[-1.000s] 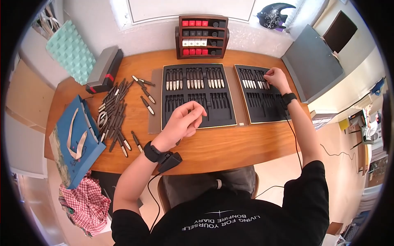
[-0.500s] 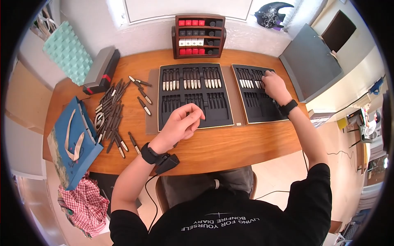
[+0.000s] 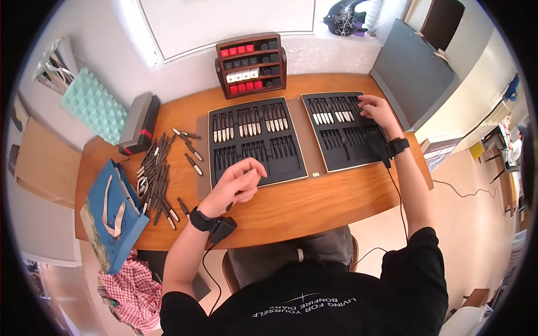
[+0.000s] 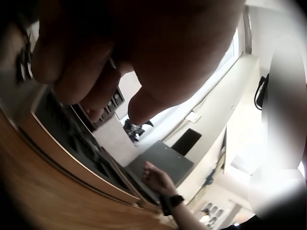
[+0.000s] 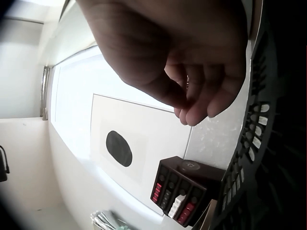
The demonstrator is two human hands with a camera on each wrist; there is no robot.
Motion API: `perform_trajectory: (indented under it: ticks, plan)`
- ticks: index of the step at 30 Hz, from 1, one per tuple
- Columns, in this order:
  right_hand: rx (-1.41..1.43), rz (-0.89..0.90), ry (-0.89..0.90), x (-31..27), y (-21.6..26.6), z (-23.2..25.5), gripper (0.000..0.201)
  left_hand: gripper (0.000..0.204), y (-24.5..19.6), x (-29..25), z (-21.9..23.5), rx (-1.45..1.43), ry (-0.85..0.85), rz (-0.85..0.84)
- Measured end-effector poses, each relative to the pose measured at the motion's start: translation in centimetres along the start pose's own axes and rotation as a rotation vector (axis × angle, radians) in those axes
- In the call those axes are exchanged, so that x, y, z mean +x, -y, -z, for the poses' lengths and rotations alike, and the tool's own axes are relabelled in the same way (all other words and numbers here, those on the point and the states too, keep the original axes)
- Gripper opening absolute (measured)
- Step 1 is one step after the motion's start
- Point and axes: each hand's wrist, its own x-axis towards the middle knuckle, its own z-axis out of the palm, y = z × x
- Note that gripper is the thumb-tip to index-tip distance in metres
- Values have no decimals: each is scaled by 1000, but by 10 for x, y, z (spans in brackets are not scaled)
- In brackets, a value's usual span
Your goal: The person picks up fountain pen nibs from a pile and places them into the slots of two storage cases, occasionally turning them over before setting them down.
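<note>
My right hand [image 3: 379,112] is over the upper right corner of the right black tray [image 3: 367,148], its fingers bent and nothing visible between them. In the right wrist view, the thumb and fingertips of the right hand [image 5: 184,103] lie close together. White-tipped pens [image 3: 323,118] fill slots in that tray's upper row. Above the front edge of the left tray [image 3: 291,167], my left hand [image 3: 234,186] hangs with curled fingers; a small dark tip shows below it, and whether it is held cannot be told. The left hand [image 4: 144,57] looks dark and close in the left wrist view.
Loose pens [image 3: 159,182] are piled on the desk's left side, by a blue bag [image 3: 120,224] and a grey box [image 3: 140,126]. Behind the left tray stands a wooden rack [image 3: 250,64] of red, black and white pieces. A grey panel [image 3: 413,75] leans at the right.
The head view has shifted, so the desk items sit differently in it. My right hand has moved off the second group of pens towards the tray's right edge. The left hand keeps its curled pose.
</note>
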Motion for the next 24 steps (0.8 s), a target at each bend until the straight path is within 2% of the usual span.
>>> perform_trajectory:
  ticks: [1, 3, 6, 7, 8, 9, 11, 12, 13, 15, 16, 17, 19, 23, 24]
  plan:
    - [87, -36, -53, -3, -1, 0, 34, 29, 0, -2, 0, -26, 115, 3]
    - [189, -43, -57, -11, 0, -1, 31, 37, 1, -2, -3, 4, 155, -17]
    - [334, -16, -32, -13, -1, -8, 26, 33, -10, -16, -12, 71, 28, 5]
    - [439, 32, 2, -14, -1, -12, 25, 31, -16, -23, -17, 250, -85, 49]
    - [491, 69, 26, 6, -33, -5, 24, 28, -21, -31, -18, 426, -192, 103]
    - [514, 87, 47, 3, -28, -7, 24, 28, -23, -41, -13, 431, -239, 112]
    - [537, 111, 98, -5, -11, -12, 22, 23, -22, -62, 4, 913, -408, 65]
    - [554, 111, 115, -10, -3, -14, 22, 23, -21, -74, 11, 1031, -537, 85]
    - [552, 117, 115, -16, 6, -16, 22, 27, -35, -80, 1, 1072, -658, 176]
    - [565, 116, 122, -21, 13, -22, 21, 41, -35, -97, 14, 1539, -893, 340]
    - [538, 106, 133, -22, 14, -26, 21, 51, -25, -110, 31, 1662, -970, 305]
    - [510, 96, 141, -24, 14, -29, 20, 51, -27, -117, 31, 1673, -971, 319]
    - [532, 111, 155, -27, 16, -32, 21, 58, -27, -126, 27, 1740, -1031, 532]
    - [538, 127, 159, -37, 25, -31, 21, 56, -4, -131, 17, 1763, -923, 583]
    - [535, 125, 167, -39, 26, -31, 21, 46, 4, -130, 20, 1781, -917, 518]
